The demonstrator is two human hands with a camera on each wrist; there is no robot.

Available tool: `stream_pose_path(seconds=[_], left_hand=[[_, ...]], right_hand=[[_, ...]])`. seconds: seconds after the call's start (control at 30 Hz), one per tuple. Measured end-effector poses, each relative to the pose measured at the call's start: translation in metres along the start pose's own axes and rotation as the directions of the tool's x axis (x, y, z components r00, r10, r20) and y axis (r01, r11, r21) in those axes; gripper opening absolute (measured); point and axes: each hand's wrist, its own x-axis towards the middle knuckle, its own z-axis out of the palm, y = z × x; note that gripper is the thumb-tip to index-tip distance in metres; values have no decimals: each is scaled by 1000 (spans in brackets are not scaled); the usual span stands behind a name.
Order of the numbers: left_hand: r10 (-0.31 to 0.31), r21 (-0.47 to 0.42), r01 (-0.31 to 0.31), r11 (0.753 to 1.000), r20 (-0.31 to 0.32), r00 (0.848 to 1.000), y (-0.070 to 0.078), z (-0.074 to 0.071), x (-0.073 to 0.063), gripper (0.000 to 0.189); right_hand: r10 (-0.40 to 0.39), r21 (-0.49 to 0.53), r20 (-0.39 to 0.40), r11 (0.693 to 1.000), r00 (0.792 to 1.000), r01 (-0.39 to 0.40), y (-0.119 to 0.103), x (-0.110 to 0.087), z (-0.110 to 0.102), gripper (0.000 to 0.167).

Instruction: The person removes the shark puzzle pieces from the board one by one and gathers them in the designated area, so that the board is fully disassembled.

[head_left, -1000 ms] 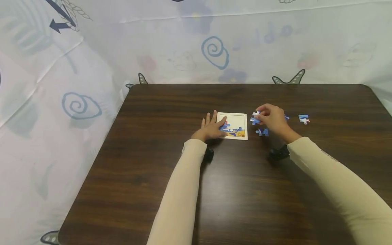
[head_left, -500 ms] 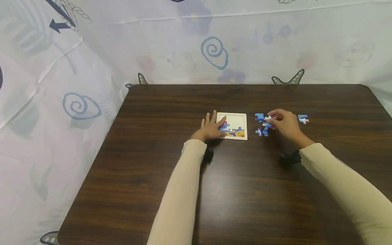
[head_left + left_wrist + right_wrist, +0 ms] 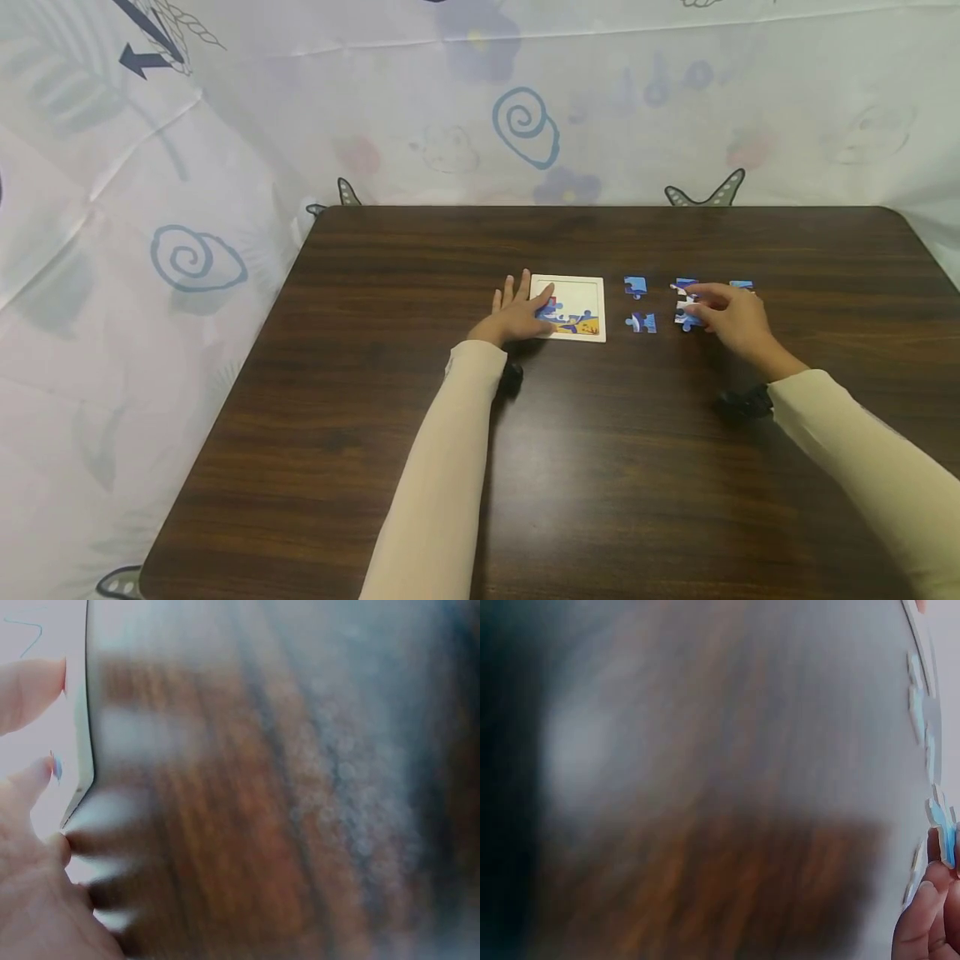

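1. Head: high, looking forward and down across worktop [image 3: 360, 400] to backdrop [image 3: 390, 100].
2. Left wrist: close over worktop; left hand [image 3: 34, 877], frame [image 3: 81, 742] at left edge.
3. Right wrist: close; right hand [image 3: 930, 915], held piece [image 3: 946, 838] at right edge.
4. Head shares frame with left wrist, held piece with right.

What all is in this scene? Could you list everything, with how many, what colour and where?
Cloth: one, whitish with printed shapes, behind and left of the table
Table: one, dark brown, under everything
Puzzle board: one, cream, mid-table
Fitted pieces: count unclear, blue, white and yellow, along the board's near side
Loose pieces: four visible, mostly blue with white, right of the board
Held piece: one, blue and white, in the right fingers
Sleeves: two, cream, on the arms
Wrist devices: two, black, at the wrists
Left hand: one, over the board's left side
Right hand: one, pinching the held piece
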Motion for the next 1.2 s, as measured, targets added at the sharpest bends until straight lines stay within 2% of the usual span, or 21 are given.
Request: stream_pose_path(seconds=[0.17,0.43,0.77,1.2], left_hand=[[-8,7,8,1000,-7,1000,0,1,2,75],[-12,-6,12,1000,-9,1000,0,2,1,75],[-16,-6,16,1000,-7,1000,2,1,0,74],[-14,-6,14,1000,-3,1000,1,1,0,75]], right_hand=[[45,-15,18,999,999,-44,9,-5,-4,42],[43,-47,8,998,999,-42,15,-8,-4,31],[37,-82,52,996,998,-33,14,-8,-4,23],[103,-54,87,994,991,-99,8,-4,-4,25]])
